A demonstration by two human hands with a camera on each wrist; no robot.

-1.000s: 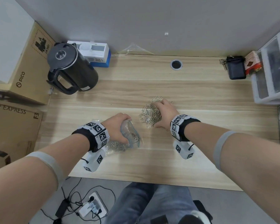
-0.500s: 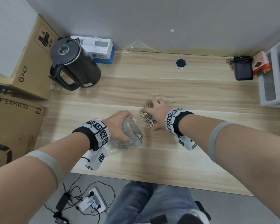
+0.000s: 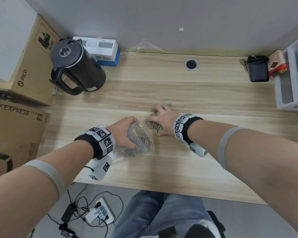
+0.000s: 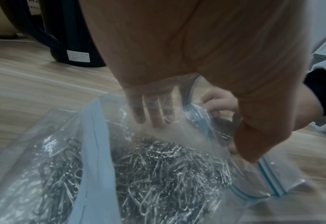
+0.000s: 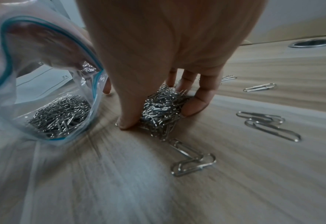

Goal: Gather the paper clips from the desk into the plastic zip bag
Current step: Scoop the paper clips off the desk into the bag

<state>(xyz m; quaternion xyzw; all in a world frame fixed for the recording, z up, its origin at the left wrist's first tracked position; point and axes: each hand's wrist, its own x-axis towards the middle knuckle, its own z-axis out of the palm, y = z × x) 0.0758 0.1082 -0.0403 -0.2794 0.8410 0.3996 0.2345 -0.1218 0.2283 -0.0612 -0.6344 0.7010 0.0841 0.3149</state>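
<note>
Right hand [image 3: 162, 121] now nearer zip bag [image 3: 138, 140], fingers [image 5: 198, 97] bunching paper clips [image 5: 162, 109] on wooden desk [image 3: 162, 165]; left hand [image 3: 124, 133] gripping bag.

A light wooden desk [image 3: 205, 86] bears scattered paper clips [image 3: 169, 101], a zip bag [image 3: 138, 140], a black kettle [image 3: 77, 66].

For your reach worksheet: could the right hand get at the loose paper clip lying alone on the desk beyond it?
Probably yes: the loose paper clip lies on bare desk just past the right hand, nothing between, though that hand already grips a clump of clips.
</note>
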